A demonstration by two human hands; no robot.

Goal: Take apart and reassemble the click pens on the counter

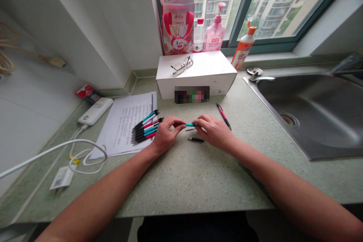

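Observation:
My left hand (166, 134) and my right hand (214, 130) meet over the counter, both pinched on a teal pen barrel (190, 124) held level between them. Just below it lie a small spring or thin pen part (190, 129) and a black pen tip piece (195, 140) on the counter. A bundle of several teal, red and black pens (146, 125) lies to the left of my left hand, partly on a printed sheet (124, 123). A single red and black pen (224, 116) lies to the right of my right hand.
A white box (198, 77) with glasses (182, 65) on it stands behind the hands. Bottles (215, 34) and a red bag (177, 26) line the window sill. A steel sink (312, 113) is at right. A white power bank (95, 111) and cable (70, 151) lie at left.

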